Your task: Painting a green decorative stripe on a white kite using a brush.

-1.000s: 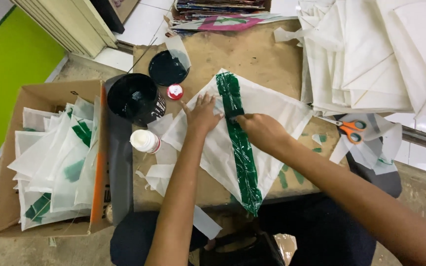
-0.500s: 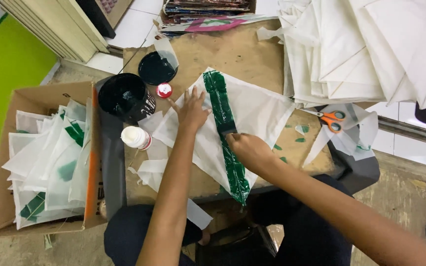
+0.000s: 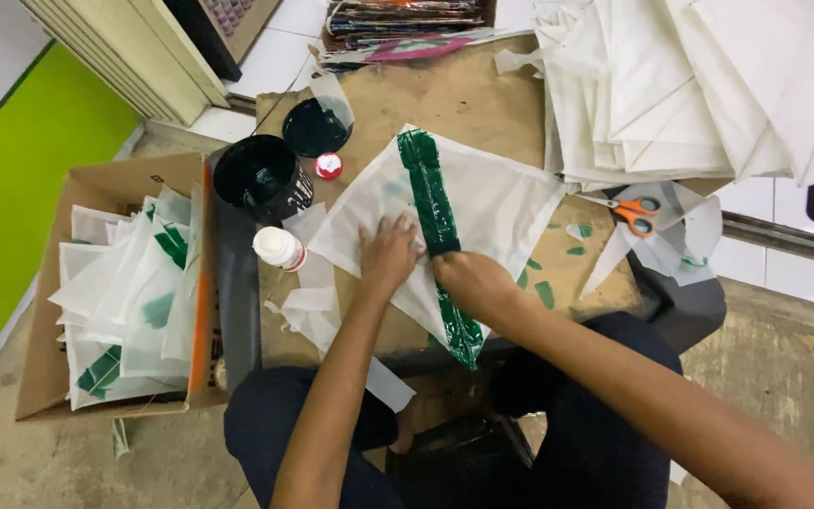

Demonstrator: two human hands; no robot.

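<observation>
Paper sheet (image 3: 482,203), white, square, crossed by a wet green stripe (image 3: 435,217)

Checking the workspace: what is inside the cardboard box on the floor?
The cardboard box holds a loose pile of white sheets, several with green marks. Whatever lies beneath the pile is covered.

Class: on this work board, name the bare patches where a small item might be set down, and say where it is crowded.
Bare board lies between the black lid, the magazine stack and the white sheet pile. A smaller patch sits by the scissors. Crowded: around the ink pot, white bottle and both hands.
</observation>
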